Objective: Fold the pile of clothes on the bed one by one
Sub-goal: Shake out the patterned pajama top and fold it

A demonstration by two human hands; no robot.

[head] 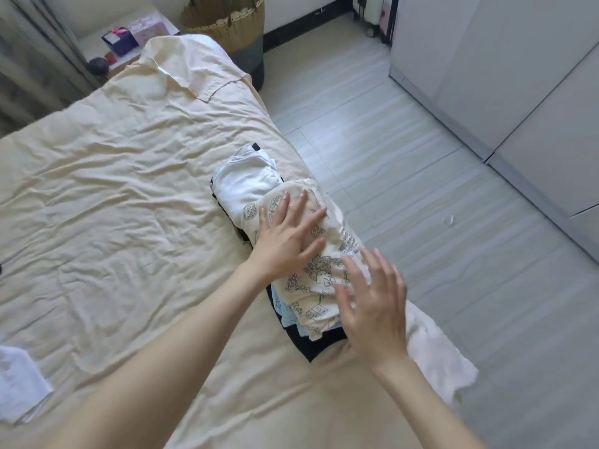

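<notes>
Hands first: our left hand (285, 236) lies flat, fingers straight and spread, palm down on a cream printed garment (319, 264) covered in dark line drawings. Our right hand (372, 306) sits at about 4 o'clock from the left one, fingers also straight and fanned apart, over the near end of the same garment; its edges are blurred, so we cannot tell whether it touches the cloth. Neither hand grips anything.

The printed garment tops a stack of folded clothes (291, 322) near the right edge of the bed (113, 189). Under it we see pale blue cloth and a dark navy piece at the near end. At 12 o'clock from our left hand, a folded white garment (243, 179) rests on the far end of the stack, partly tucked under the printed one. At 5 o'clock from our right hand, a white towel-like cloth (437, 351) hangs over the bed's edge toward the floor.

The bed wears a wrinkled cream sheet. At 8 o'clock, at the frame's left edge, lies another white cloth (19, 384). At 12 o'clock, beyond the bed's far corner, stands a woven basket (227, 24), with a small nightstand (94, 43) holding boxes at 11 o'clock. Pale floor tiles (405, 157) fill the right side, and white cabinet doors (518, 76) rise at 2 o'clock.
</notes>
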